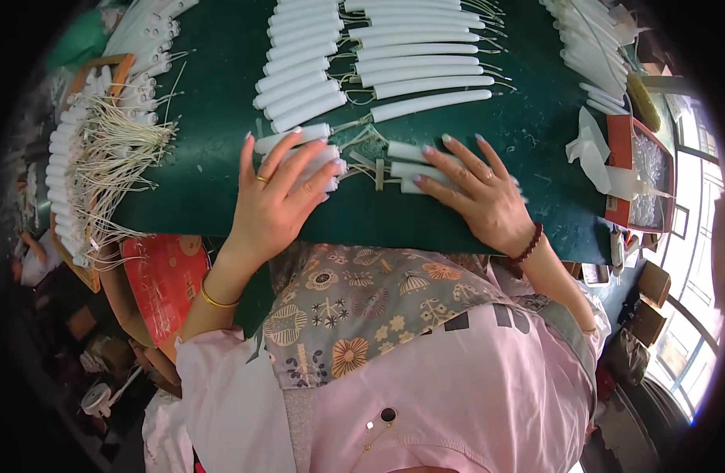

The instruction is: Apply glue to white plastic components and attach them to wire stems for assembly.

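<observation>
My left hand [277,201], fingers stretched and spread, lies over several short white tubes [315,131] near the table's front edge. To its right, my right hand [488,197] rests palm down with fingers apart on several slim white sticks [403,150] that look like taper candles. Thin pale wires [353,170] run in the gap between the tubes and sticks. A small narrow grey-brown piece [380,175] stands in that gap. Farther off, a row of white tubes [299,69] lies beside a row of tapered white sticks [425,61], linked by wires.
A green table [212,158] bears everything. On the left, bundled tubes with long pale wires [134,138] lie by a wooden frame [88,277]. At right are more white sticks [591,47] and a red box [619,142] holding clear plastic. A red container [167,276] sits below left.
</observation>
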Motion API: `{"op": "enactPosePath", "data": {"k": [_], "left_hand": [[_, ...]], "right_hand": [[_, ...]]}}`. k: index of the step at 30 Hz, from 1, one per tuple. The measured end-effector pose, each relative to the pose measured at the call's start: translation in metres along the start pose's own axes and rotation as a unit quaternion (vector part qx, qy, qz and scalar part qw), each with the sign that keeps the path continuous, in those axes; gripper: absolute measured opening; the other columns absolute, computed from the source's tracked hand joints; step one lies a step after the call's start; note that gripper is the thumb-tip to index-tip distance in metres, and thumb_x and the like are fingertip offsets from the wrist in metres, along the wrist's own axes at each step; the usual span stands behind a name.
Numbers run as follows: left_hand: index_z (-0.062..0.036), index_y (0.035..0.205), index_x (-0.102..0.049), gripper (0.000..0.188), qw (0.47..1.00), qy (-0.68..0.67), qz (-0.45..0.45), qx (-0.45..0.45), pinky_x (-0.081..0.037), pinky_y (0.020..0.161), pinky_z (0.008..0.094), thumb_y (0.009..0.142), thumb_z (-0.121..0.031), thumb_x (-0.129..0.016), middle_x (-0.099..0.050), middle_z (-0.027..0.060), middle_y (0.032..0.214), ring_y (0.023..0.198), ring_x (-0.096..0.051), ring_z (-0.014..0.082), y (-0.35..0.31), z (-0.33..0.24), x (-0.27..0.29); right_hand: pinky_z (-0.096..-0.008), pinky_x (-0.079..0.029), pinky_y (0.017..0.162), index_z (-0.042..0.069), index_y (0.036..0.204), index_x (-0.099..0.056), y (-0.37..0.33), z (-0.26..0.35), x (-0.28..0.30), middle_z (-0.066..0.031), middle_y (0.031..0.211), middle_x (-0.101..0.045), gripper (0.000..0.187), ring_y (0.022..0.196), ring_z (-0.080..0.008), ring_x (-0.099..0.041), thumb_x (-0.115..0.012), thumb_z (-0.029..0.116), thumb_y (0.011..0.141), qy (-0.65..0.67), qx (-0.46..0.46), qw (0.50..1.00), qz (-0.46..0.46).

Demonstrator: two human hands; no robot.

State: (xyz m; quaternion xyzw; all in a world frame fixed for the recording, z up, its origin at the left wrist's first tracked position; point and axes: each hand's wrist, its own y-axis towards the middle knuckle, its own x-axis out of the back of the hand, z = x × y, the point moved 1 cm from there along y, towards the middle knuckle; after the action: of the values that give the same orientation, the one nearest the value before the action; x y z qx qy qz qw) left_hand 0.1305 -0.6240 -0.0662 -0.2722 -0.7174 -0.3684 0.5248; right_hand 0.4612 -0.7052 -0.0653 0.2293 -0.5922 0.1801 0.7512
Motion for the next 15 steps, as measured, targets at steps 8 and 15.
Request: {"op": "enactPosePath", "data": {"k": [8, 15], "left_hand": [[-0.0078, 0.160, -0.038, 0.096, 0.922, -0.272, -0.148, 0.234, -0.029, 0.123, 0.0531, 0.077, -0.011, -0.087, -0.021, 0.0242, 0.170, 0.156, -0.026, 0.0441, -0.003, -0.007, -0.010], [0.0012, 0.162, -0.025, 0.085, 0.837, -0.403, -0.265, 0.257, -0.018, 0.127, 0.0488, 0.092, -0.013, -0.072, -0.018, 0.0209, 0.172, 0.160, -0.019, 0.0370, 0.000, 0.002, -0.008]], "right_hand": [[-0.0530, -0.039, 0.119, 0.021, 0.139, -0.067, 0.026, -0.021, -0.004, -0.0045, 0.156, -0.054, 0.053, 0.144, -0.0300, -0.050, -0.072, 0.010, 0.087, 0.030, -0.013, 0.998, -0.062], [-0.0470, -0.046, 0.107, 0.016, 0.135, -0.066, 0.027, -0.042, 0.001, -0.0083, 0.141, -0.061, 0.054, 0.127, -0.0291, -0.059, -0.081, 0.018, 0.084, 0.132, -0.018, 0.985, -0.106]]}}
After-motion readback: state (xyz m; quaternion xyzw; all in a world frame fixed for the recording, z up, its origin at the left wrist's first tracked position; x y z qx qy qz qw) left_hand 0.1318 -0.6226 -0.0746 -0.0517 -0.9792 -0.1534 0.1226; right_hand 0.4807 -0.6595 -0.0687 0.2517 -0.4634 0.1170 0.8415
